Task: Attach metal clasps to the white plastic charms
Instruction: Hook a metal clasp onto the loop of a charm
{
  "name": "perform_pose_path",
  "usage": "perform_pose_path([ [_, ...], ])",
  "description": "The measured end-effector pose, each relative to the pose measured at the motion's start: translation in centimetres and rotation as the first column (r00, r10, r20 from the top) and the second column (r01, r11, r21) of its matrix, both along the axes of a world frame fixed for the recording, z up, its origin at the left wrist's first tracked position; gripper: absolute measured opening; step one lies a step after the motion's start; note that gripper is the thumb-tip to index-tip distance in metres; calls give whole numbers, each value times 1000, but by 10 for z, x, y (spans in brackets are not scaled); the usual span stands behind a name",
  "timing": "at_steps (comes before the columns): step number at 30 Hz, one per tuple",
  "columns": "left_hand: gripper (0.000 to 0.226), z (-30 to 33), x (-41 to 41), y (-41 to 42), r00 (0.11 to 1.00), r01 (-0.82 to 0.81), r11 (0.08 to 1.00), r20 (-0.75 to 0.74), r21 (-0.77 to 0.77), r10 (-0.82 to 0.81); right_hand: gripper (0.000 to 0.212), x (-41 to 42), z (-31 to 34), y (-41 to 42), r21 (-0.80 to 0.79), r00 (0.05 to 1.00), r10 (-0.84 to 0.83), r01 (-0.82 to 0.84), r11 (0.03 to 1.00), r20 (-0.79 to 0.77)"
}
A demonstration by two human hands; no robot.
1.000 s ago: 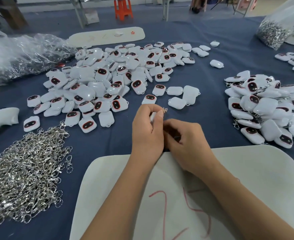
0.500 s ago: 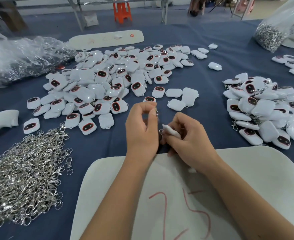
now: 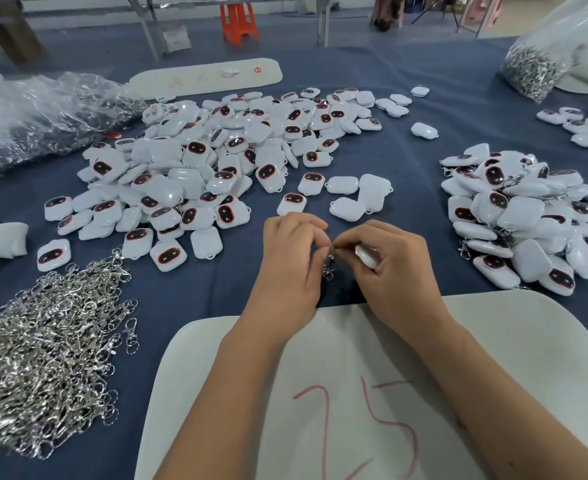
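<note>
**Clasp and charm held together at the centre of the frame**

At the bottom of the frame lies a white board with red marks, and both forearms pass over it. Just above its top edge, the left hand pinches the top of a metal clasp between thumb and forefinger; the clasp hangs down between the two hands. The right hand has its fingers curled around a white charm, of which only one end shows. The fingertips of both hands meet at the small joint.

The charm looks like hard, smooth, light plastic, so it may slip; I think it is best held by its flat faces, leaving the little loop free. The clasp is thin, stiff metal, best taken near its ring.

At lower left is a heap of loose clasps. Farther up, in the middle, lie the charms without clasps, and at right a pile of finished charms.
</note>
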State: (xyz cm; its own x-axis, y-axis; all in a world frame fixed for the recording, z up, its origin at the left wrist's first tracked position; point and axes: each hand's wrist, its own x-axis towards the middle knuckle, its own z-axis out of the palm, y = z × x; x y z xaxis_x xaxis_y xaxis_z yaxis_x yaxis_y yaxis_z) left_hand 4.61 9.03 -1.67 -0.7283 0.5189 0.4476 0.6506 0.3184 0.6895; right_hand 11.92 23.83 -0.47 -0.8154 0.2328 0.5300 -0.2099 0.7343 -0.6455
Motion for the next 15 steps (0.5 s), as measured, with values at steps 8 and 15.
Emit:
perform_pose_path([
  [8, 13, 7, 4, 1, 999, 27, 994, 38, 101, -31, 22, 0, 0, 2, -15, 996, 15, -16, 1000, -87],
  [15, 13, 13, 8, 7, 1000, 17, 992, 12, 127, -18, 13, 2, 1, 4, -165, 993, 60, -77, 983, -106],
])
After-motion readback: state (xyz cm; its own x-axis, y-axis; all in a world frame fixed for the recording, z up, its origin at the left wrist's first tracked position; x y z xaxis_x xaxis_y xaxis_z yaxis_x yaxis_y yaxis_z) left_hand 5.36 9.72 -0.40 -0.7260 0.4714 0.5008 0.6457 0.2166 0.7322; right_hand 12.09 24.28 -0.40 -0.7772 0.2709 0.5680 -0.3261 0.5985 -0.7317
